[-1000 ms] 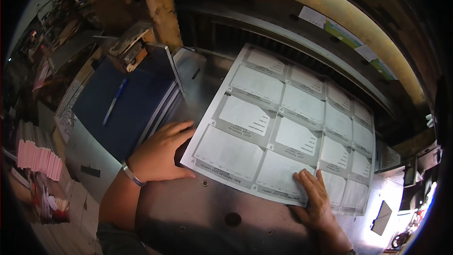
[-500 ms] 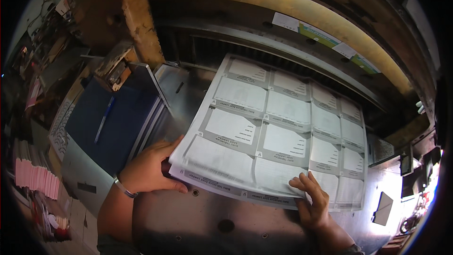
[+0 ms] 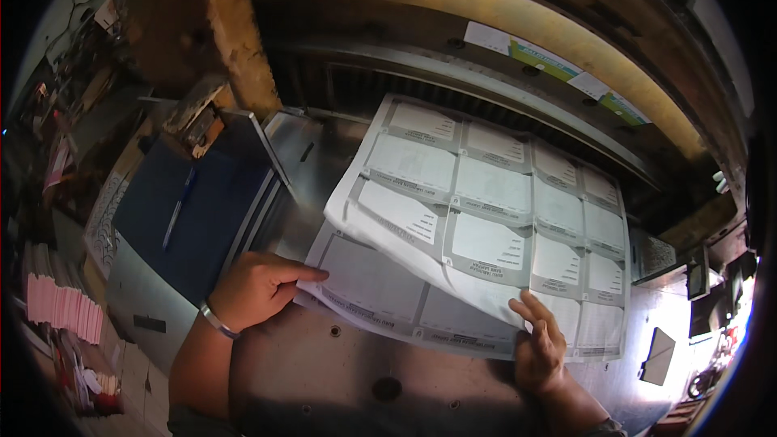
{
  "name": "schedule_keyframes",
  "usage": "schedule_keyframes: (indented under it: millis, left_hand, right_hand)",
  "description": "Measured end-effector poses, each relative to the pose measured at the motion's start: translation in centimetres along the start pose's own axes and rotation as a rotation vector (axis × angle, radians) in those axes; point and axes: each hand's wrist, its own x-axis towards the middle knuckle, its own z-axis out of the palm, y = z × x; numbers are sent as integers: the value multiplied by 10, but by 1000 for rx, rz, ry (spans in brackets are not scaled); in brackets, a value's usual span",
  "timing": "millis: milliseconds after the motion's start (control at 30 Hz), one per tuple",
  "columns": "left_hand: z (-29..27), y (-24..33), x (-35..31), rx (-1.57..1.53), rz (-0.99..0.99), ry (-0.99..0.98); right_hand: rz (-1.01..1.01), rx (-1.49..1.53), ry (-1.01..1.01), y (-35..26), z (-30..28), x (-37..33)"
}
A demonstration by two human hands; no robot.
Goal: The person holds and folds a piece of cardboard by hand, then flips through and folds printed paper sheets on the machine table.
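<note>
A stack of large printed sheets (image 3: 495, 182), grey and white in a grid of panels, lies before me at a slant. Its top sheet is bowed up along the near edge, baring a greyer sheet (image 3: 372, 272) beneath. My left hand (image 3: 261, 287), with a metal band at the wrist, is closed at that lower sheet's near left corner. Its index finger presses on the paper; the thumb is hidden. My right hand (image 3: 541, 346) is at the near edge, its fingers slightly apart and touching the raised top sheet.
Under the stack is a metal table (image 3: 356, 384) with holes. To the left lie a dark blue board (image 3: 214, 186) with a blue pen (image 3: 178, 209) on it, and piles of pink-edged paper (image 3: 65, 307). A heavy machine beam (image 3: 388, 28) spans the far side.
The top sheet's near left part has lifted and shifted away, uncovering the sheet below. My left hand has closed from a spread grip to a pointed index finger on the corner.
</note>
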Motion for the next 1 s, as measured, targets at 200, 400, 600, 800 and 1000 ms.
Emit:
schedule_keyframes:
  millis: [200,400,600,800,1000]
  left_hand:
    - [14,5,6,-49,-25,198]
    - [18,5,2,-179,-111,308]
    - [22,-3,2,-210,20,339]
    - [6,22,7,-426,-313,224]
    - [-1,12,1,196,30,-221]
  right_hand:
    - [134,-105,-106,-9,-10,1]
    - [183,-136,-337,-26,-13,27]
    - [254,-79,-231,-19,-8,17]
    - [475,66,4,-21,-13,3]
    - [515,88,36,-17,-13,2]
